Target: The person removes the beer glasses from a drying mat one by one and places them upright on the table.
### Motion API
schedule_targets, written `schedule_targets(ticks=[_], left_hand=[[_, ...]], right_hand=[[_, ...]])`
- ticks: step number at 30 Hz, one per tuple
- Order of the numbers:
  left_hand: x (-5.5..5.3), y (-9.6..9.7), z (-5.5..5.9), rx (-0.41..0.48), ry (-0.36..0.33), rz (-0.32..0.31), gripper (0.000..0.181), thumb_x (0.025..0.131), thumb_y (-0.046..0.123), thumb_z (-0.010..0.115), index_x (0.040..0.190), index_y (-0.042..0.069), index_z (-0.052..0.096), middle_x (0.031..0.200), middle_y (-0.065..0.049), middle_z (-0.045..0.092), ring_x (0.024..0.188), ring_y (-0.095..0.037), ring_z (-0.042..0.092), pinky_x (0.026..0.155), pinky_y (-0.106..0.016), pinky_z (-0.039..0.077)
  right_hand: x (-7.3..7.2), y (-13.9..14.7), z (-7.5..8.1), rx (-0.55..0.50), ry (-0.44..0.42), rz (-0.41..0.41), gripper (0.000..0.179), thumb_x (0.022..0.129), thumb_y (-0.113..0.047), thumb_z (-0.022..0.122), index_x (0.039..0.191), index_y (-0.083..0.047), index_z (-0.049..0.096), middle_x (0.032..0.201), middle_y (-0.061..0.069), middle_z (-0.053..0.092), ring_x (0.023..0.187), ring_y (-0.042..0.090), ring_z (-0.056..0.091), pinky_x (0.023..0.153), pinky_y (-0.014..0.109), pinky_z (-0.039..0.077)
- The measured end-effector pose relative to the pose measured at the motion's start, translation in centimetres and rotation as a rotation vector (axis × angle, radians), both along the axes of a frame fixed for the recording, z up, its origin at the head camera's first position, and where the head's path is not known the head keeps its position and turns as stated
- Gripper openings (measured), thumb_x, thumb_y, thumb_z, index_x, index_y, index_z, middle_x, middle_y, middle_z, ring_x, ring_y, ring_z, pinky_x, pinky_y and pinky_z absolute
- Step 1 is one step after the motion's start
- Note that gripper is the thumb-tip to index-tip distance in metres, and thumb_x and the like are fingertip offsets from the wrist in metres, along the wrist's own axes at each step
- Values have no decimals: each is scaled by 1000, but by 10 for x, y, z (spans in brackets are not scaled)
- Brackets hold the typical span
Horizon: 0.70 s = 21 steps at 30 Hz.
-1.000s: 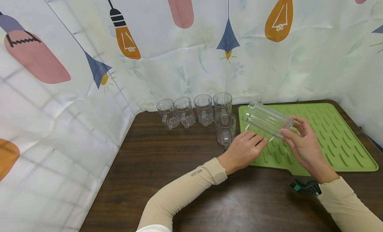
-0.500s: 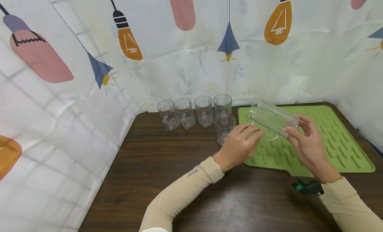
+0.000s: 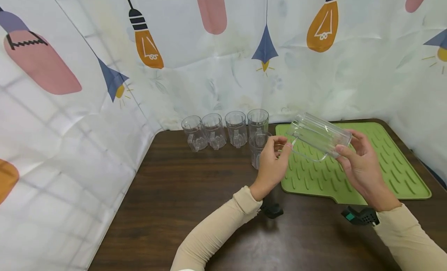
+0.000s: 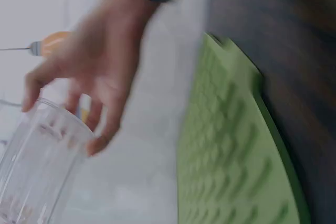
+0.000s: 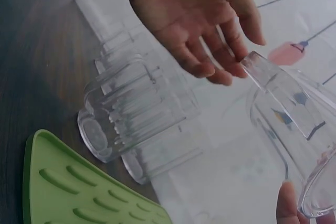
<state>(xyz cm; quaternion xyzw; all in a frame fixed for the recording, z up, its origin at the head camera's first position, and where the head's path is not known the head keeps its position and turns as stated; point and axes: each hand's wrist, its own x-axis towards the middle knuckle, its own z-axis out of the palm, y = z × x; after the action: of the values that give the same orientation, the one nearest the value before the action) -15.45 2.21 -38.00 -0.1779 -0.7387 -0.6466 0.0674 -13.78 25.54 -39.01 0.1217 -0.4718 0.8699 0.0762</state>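
A clear plastic mug (image 3: 320,136) is held tilted above the green mat, its mouth toward the left and its handle downward. My right hand (image 3: 361,168) grips it round the base end; in the left wrist view, that hand's fingers and thumb (image 4: 97,142) spread round the mug's end. My left hand (image 3: 273,162) is just left of the mug, near its handle (image 5: 286,95). In the right wrist view the left hand (image 5: 194,19) has loosely bent fingers, with fingertips at the handle's edge; whether they touch it I cannot tell.
Several clear mugs (image 3: 236,129) stand upright in a row along the back of the dark wood table (image 3: 167,201). One more mug (image 3: 256,146) stands in front, partly behind my left hand. A green ribbed drying mat (image 3: 401,178) lies at right. Patterned curtain (image 3: 209,80) closes the back.
My left hand has moved left from the mug's handle, and its fingers have loosened. My right hand has carried the tilted mug slightly right and up. The standing mugs stay put.
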Motion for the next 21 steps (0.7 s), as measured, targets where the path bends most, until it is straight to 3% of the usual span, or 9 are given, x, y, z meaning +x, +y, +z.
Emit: schedule_targets(ticks=[2, 5, 10, 17, 21], left_hand=[[0, 3, 1, 129, -127, -21, 29, 109, 27, 51, 128, 7, 56, 121, -15, 63, 101, -11, 64, 88, -24, 56], [-1, 8, -1, 339, -259, -77, 24, 108, 23, 50, 120, 4, 58, 109, -10, 64, 97, -8, 62, 93, -28, 56], [-2, 16, -6, 628, -387, -163, 11, 106, 19, 50, 102, 13, 58, 100, 2, 62, 98, -10, 62, 96, -29, 52], [-2, 18, -7, 867, -558, -267, 20, 104, 27, 44, 98, 17, 60, 95, 5, 63, 93, -10, 64, 89, -24, 54], [-2, 18, -10, 919, -619, -313, 25, 107, 28, 41, 99, 16, 61, 93, 6, 64, 92, -10, 67, 92, -28, 56]], right_hand=[[0, -1, 2, -2, 6, 5, 50, 99, 15, 49, 141, -12, 46, 142, 4, 40, 123, 14, 59, 95, 22, 60], [0, -4, 4, -4, 8, 6, 49, 100, 15, 48, 140, -12, 47, 141, 3, 43, 121, 13, 60, 94, 22, 60], [1, -7, 4, -14, 3, 14, 47, 100, 15, 48, 139, -11, 48, 139, 4, 46, 119, 15, 61, 92, 24, 61], [0, -10, 2, -7, -3, 18, 47, 100, 14, 48, 139, -11, 48, 141, 3, 46, 122, 15, 60, 93, 24, 61], [-1, -12, 1, -20, -6, 24, 47, 100, 15, 49, 139, -11, 48, 140, 4, 47, 123, 15, 61, 94, 25, 61]])
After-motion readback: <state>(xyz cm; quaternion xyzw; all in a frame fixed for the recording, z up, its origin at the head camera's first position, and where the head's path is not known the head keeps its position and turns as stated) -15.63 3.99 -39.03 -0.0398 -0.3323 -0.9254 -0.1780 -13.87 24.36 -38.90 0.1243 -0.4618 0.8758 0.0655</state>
